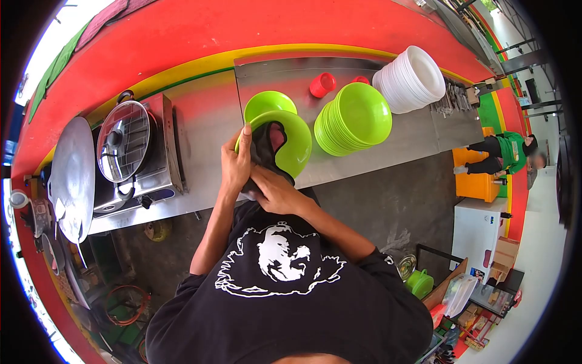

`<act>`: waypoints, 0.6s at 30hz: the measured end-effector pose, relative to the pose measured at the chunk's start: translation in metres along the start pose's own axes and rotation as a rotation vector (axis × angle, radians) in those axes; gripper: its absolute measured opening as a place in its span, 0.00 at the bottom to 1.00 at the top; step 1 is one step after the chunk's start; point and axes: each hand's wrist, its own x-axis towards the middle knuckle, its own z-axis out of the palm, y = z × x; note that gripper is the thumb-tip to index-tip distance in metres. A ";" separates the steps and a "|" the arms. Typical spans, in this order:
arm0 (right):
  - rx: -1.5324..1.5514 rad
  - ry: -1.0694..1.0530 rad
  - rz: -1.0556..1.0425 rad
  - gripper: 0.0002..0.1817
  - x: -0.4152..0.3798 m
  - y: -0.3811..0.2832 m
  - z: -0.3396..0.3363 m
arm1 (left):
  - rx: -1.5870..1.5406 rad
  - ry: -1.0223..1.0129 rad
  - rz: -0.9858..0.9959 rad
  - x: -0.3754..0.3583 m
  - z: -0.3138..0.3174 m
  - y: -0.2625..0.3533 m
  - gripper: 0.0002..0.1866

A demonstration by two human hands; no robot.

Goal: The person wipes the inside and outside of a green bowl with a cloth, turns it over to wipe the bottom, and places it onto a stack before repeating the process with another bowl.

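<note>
My left hand (pixel 237 159) grips the left rim of a lime green bowl (pixel 296 136), thumb up along its edge. The bowl is tilted, its inside toward me. A dark cloth (pixel 262 145) with a reddish patch lies against the inside of the bowl. My right hand (pixel 276 193) is closed on the lower part of this cloth; its fingertips are partly hidden. Just behind the held bowl, another green bowl (pixel 270 102) sits on the steel counter (pixel 212 115). To the right stands a tall stack of green bowls (pixel 357 118).
White bowls (pixel 412 79) are stacked farther right, near a red cup (pixel 322 85) and a pile of cutlery (pixel 454 97). On the left are a stove (pixel 163 145), a lidded pan (pixel 124 141) and a large wok (pixel 74 179). Another person (pixel 509 151) is at the far right.
</note>
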 end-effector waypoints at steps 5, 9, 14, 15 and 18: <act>-0.465 -0.047 0.029 0.28 -0.008 0.006 -0.012 | -0.020 -0.042 -0.049 0.014 -0.017 0.005 0.29; -0.656 0.055 -0.027 0.21 -0.014 0.024 -0.029 | -0.087 -0.118 -0.047 0.018 -0.023 0.013 0.29; -0.584 0.126 -0.045 0.23 -0.001 0.023 -0.042 | -0.293 -0.146 0.028 0.012 -0.014 0.003 0.27; -0.529 0.134 -0.028 0.23 0.005 0.015 -0.041 | -0.373 -0.150 0.055 0.010 -0.009 -0.012 0.28; -0.402 0.175 -0.008 0.25 0.015 -0.001 -0.023 | -0.462 -0.130 0.055 0.008 -0.007 -0.017 0.32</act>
